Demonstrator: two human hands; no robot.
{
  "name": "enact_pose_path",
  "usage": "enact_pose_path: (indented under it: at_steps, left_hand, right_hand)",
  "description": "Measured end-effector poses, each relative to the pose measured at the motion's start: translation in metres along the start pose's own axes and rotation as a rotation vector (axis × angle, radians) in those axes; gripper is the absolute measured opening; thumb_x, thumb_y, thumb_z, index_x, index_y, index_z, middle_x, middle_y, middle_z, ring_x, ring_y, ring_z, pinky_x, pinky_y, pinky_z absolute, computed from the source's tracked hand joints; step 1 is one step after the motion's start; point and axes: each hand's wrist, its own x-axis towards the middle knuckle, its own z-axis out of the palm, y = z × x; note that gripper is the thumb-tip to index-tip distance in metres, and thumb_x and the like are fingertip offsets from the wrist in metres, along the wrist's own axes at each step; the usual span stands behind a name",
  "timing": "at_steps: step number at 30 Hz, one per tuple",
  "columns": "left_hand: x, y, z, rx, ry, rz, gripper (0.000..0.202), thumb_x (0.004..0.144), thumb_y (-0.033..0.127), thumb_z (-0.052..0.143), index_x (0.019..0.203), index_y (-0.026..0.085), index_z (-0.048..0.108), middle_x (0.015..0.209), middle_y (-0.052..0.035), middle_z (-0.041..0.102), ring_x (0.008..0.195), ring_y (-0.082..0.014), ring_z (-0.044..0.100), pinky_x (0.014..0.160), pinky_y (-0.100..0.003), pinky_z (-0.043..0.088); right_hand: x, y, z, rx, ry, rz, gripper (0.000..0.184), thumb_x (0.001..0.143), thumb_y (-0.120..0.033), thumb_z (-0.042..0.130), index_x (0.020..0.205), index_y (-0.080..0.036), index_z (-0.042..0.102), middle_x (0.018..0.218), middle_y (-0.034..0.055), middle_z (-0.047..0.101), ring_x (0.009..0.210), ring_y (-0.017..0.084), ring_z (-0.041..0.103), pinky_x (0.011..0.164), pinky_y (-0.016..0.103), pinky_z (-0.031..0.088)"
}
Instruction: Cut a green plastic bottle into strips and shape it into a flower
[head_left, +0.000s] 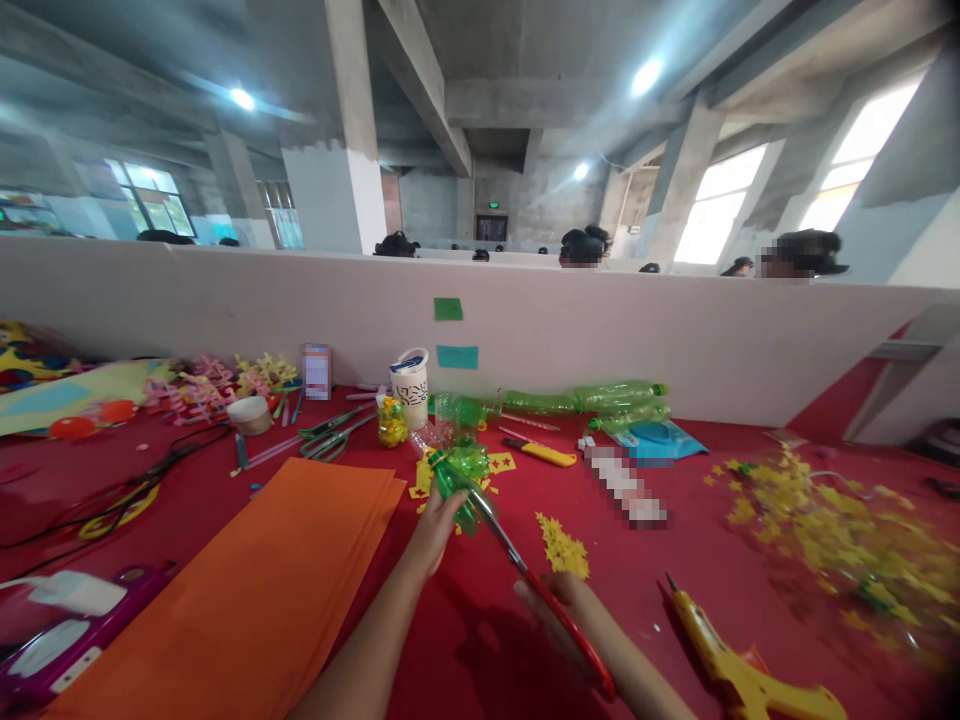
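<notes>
In the middle of the head view, my left hand [435, 528] grips a cut piece of green plastic bottle [448, 478]. My right hand [559, 605] is closed on the red handles of a pair of scissors [538, 588]. Their metal blades reach up and left to the green plastic, beside my left fingers; whether they are cutting into it I cannot tell. A small heap of yellow paper stars [564, 548] lies just past my right hand. Yellow star-punched scraps [504, 462] and more clear and green bottle pieces lie behind my left hand.
Orange sheets [255, 560] cover the left front. A yellow glue gun [739, 650] lies at the right front, near a cluster of yellow stars [847, 540]. Green bottles [592, 398], a yellow cutter knife [541, 452] and a white cup [410, 392] stand or lie before the white partition [600, 320].
</notes>
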Motion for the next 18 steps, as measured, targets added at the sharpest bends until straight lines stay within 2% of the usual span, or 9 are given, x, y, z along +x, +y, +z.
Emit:
enact_pose_path:
  at_steps: [4, 10, 14, 18]
  left_hand:
    - [-0.007, 0.004, 0.006, 0.091, -0.077, -0.014, 0.061, 0.077, 0.033, 0.059, 0.133, 0.022, 0.037, 0.118, -0.0081, 0.06, 0.112, -0.0229, 0.053, 0.098, -0.035, 0.035]
    - [-0.011, 0.004, 0.012, 0.193, -0.109, -0.005, 0.067, 0.078, 0.035, 0.057, 0.137, 0.018, 0.03, 0.12, -0.0088, 0.059, 0.113, -0.0238, 0.051, 0.099, -0.034, 0.034]
    - [-0.008, 0.001, 0.008, 0.189, -0.139, -0.013, 0.068, 0.078, 0.036, 0.055, 0.138, 0.017, 0.029, 0.122, -0.0096, 0.058, 0.113, -0.0238, 0.052, 0.097, -0.034, 0.036]
    - [-0.006, -0.003, 0.006, 0.198, -0.104, -0.003, 0.067, 0.077, 0.037, 0.057, 0.137, 0.018, 0.033, 0.12, -0.0097, 0.059, 0.114, -0.0247, 0.051, 0.098, -0.035, 0.035]
  right_hand:
    - [-0.002, -0.002, -0.001, 0.069, -0.063, -0.058, 0.056, 0.077, -0.072, 0.041, 0.063, -0.017, 0.047, 0.044, -0.0036, 0.039, 0.04, 0.009, 0.04, 0.041, 0.02, 0.03]
    - [0.001, 0.002, -0.002, 0.036, -0.024, 0.001, 0.058, 0.076, -0.073, 0.04, 0.063, -0.017, 0.048, 0.044, -0.0014, 0.042, 0.038, 0.01, 0.041, 0.039, 0.021, 0.03]
    - [0.005, -0.001, -0.006, -0.049, -0.02, 0.015, 0.052, 0.075, -0.067, 0.048, 0.057, -0.018, 0.049, 0.044, 0.001, 0.045, 0.039, 0.013, 0.046, 0.04, 0.023, 0.033]
    - [0.008, -0.005, -0.012, -0.146, 0.011, -0.006, 0.048, 0.073, -0.058, 0.059, 0.049, -0.017, 0.051, 0.047, 0.0044, 0.052, 0.047, 0.016, 0.052, 0.046, 0.024, 0.037]
